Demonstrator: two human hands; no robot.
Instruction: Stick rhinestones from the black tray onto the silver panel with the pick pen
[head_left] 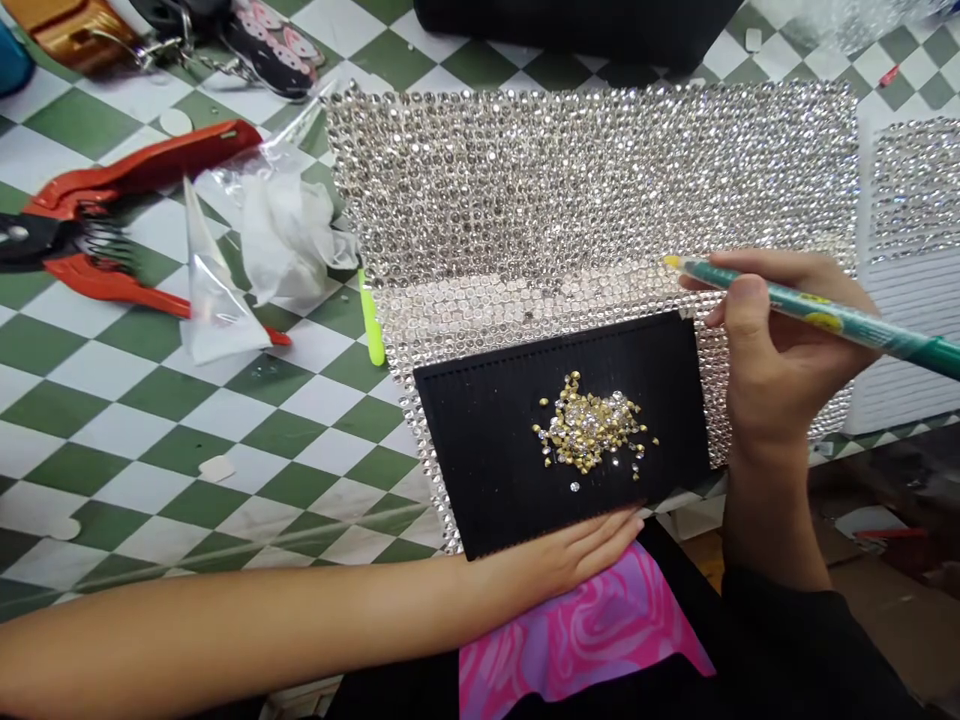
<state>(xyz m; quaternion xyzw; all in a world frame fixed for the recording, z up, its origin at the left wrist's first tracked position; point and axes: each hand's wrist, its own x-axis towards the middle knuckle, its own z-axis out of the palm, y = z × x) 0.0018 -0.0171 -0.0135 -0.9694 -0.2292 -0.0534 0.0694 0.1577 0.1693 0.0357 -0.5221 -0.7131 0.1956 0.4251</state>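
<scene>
My right hand (787, 350) grips a green pen (817, 312) with a yellow tip. The tip points left over a wide sheet of clear and silvery rhinestones (585, 180), at a paler band across its lower part; whether it touches a stone I cannot tell. On the sheet's front part rests a ridged black tray (480, 440), bearing a loose pile of gold-backed rhinestones (589, 425). Along the tray's near edge my left hand (577, 555) lies flat, fingers stretched out, above a pink and purple swirled cloth (592, 630).
Red-handled pruning shears (112, 185) lie at left beside a clear plastic bag (285, 230) with white material. A yellow-green stick (371, 320) pokes out by the sheet's left edge. Keys with a fob (274, 45) and a black object (577, 30) sit behind. White ridged panel (900, 340) at right.
</scene>
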